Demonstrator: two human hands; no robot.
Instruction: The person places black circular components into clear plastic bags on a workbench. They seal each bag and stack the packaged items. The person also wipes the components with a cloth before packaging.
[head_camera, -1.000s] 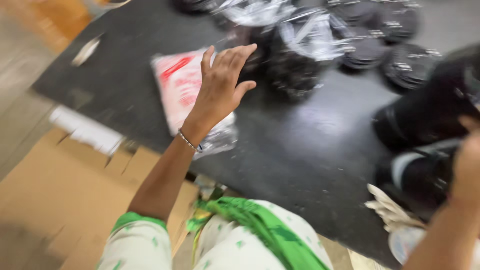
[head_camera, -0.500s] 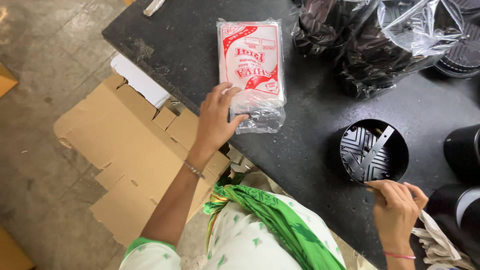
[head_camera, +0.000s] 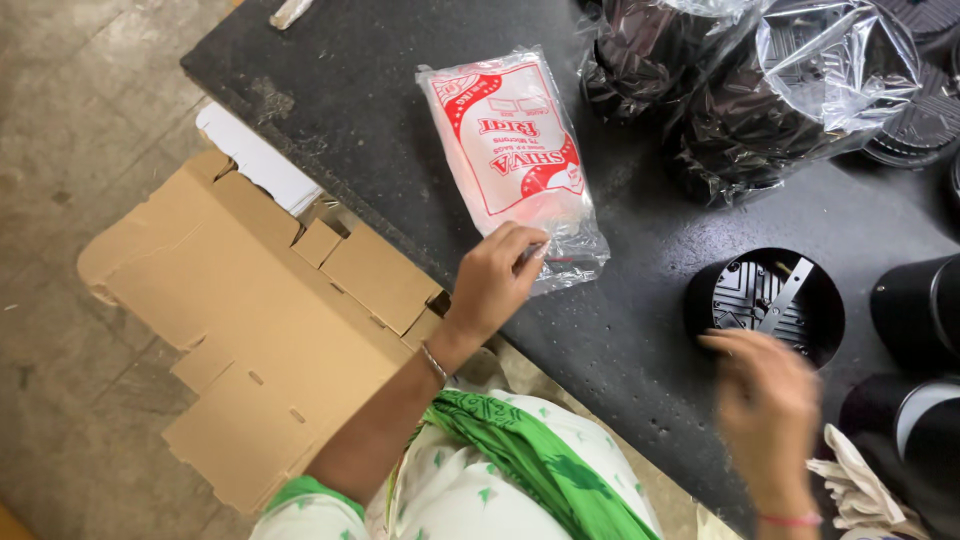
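Two hands are busy. My left hand (head_camera: 497, 280) pinches the near end of the plastic packet (head_camera: 511, 158) lying on the dark surface (head_camera: 340, 90). My right hand (head_camera: 768, 410) is blurry, so I cannot tell its grip, by the black pot (head_camera: 765, 300). Pulling fast could slide the slippery packet off the edge.

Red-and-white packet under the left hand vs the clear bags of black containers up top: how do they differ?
The packet lies flat and thin on the table; the clear bags bulge, stuffed with stacked black containers. The packet is printed red on white and hides its contents; the bags are see-through and unprinted. The left hand touches the packet's near end; no hand touches the bags. Both are glossy plastic wrapping on the same dark table.
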